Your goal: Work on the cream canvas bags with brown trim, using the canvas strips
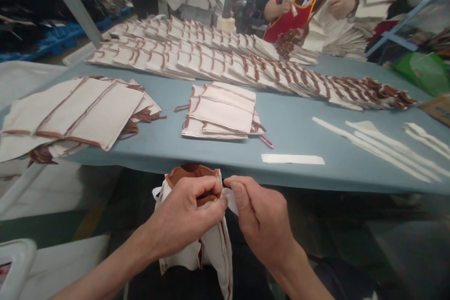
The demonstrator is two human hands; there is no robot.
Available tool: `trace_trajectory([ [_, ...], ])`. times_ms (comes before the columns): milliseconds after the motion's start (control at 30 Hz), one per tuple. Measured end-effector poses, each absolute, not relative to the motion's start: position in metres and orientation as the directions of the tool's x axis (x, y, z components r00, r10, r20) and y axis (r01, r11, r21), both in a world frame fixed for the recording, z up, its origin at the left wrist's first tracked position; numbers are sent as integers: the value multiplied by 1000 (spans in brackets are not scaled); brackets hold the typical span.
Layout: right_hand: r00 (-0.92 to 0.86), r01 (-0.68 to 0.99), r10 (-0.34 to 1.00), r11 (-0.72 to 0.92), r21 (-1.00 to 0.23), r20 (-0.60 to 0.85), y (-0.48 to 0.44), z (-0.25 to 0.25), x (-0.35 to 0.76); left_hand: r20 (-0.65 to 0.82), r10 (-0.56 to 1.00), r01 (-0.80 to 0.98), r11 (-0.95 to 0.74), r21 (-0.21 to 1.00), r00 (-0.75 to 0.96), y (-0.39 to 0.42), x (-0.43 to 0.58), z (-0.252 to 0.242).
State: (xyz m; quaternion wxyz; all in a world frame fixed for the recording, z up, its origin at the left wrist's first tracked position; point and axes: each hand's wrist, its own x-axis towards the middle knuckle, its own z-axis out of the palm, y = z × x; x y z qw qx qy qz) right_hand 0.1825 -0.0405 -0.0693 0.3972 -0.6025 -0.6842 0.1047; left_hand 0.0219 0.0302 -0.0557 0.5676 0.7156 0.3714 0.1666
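My left hand (186, 215) is closed around the top of a cream cloth bag (211, 248) with brown trim, held below the table's near edge. My right hand (260, 218) pinches a small white piece (230, 197) at the bag's opening, thumb and fingers pressed together. The bag hangs down between my forearms. Both hands touch at the bag's rim.
A blue table (298, 126) carries a small stack of flat bags (221, 112), a larger stack at left (77, 112), long overlapping rows behind (228, 61), white strips (379, 145), a white label (291, 159) and a pink pen (267, 141). Another person in red (298, 9) works at the far side.
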Motion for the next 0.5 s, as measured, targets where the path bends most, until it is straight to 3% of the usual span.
trace_trajectory([
  [167,92,574,947,202,-794,307,-41,-71,188,-223,725,389,-67,919,652,31,22,-56],
  [300,87,401,990,63,-914,107,-42,-72,193,-211,714,396,-100,913,668,31,21,-57],
  [500,8,188,994,-107,-976,-108,-41,-75,202,-271,657,401,-52,915,704,33,15,-58],
])
